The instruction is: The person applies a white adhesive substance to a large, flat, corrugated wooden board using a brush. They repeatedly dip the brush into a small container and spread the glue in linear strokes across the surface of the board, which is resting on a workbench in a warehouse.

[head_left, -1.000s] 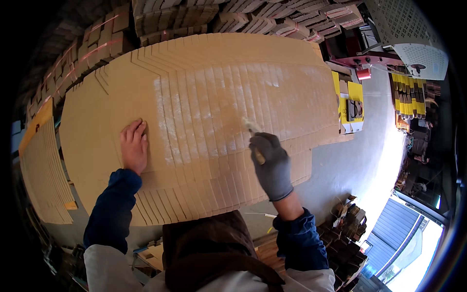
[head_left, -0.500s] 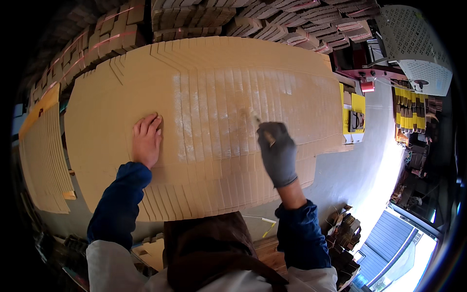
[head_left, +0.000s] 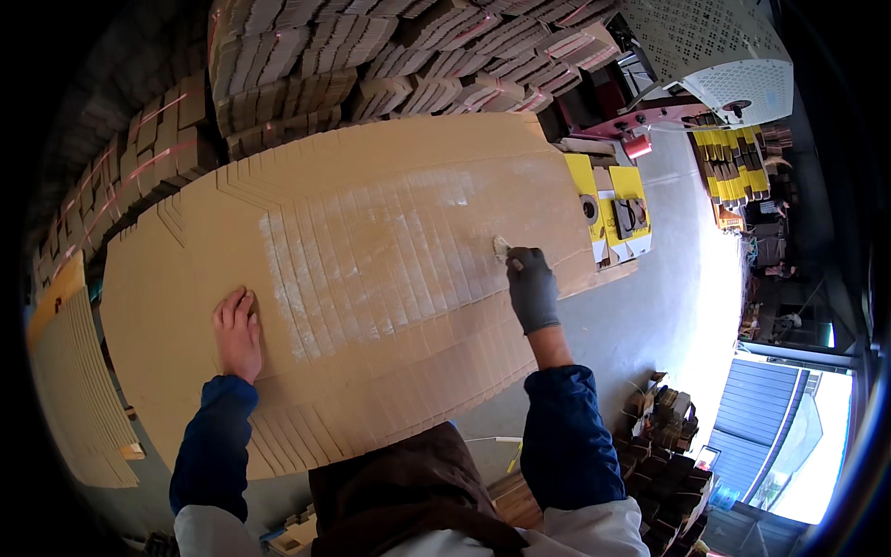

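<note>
Overlapping flat cardboard sheets [head_left: 371, 362] are fanned out before me, their edges stepped in close rows. Shiny whitish streaks cover the strips across their middle. My bare left hand [head_left: 238, 336] lies on the sheets left of the streaks, fingers stretched out. In its dark grey glove, my right hand [head_left: 533, 295] is closed around a small brush [head_left: 501, 248]. The brush's pale bristles rest at or just above the right part of the cardboard; its handle is mostly hidden in the glove.
Strapped cardboard bundles [head_left: 371, 60] are piled behind the sheets. More fanned sheets [head_left: 79, 381] lean at the left. Yellow-and-white flat boxes [head_left: 617, 209] with a tape roll [head_left: 589, 210] lie beyond the right end, near a machine with a perforated guard [head_left: 705, 46]. Dark stacked pieces [head_left: 664, 413] stand lower right.
My right hand has carried the brush rightward over the sheets, toward their right end. The whole view has turned and shifted; my left hand still lies on the cardboard.
</note>
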### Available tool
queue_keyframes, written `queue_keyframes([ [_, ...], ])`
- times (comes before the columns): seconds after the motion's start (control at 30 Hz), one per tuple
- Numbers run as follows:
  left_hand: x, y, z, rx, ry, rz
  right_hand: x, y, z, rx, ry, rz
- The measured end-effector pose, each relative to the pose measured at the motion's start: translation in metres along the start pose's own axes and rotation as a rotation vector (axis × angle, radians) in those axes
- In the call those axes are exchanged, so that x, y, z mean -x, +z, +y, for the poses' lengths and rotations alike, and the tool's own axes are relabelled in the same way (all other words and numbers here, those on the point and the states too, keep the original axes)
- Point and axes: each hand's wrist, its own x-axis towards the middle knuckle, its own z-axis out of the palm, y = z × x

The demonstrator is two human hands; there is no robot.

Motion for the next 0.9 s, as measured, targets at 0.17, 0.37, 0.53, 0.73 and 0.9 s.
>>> queue_keyframes([
  [0.17,0.001,-0.002,-0.003,-0.062,-0.025,-0.019,0.015,0.001,-0.022,-0.124,-0.209,-0.173],
  [0.37,0.003,-0.005,0.002,-0.145,-0.058,-0.07,-0.055,-0.001,-0.024,-0.188,-0.372,0.015],
  [0.53,0.003,-0.004,0.01,-0.18,-0.088,-0.067,-0.104,0.012,0.014,-0.077,-0.281,-0.037],
  [0.73,0.003,-0.002,0.008,-0.218,-0.096,-0.093,-0.097,0.009,0.045,-0.065,-0.305,-0.043],
  [0.9,-0.004,-0.002,0.012,-0.262,-0.094,-0.159,-0.034,-0.037,0.048,-0.267,-0.376,-0.149],
])
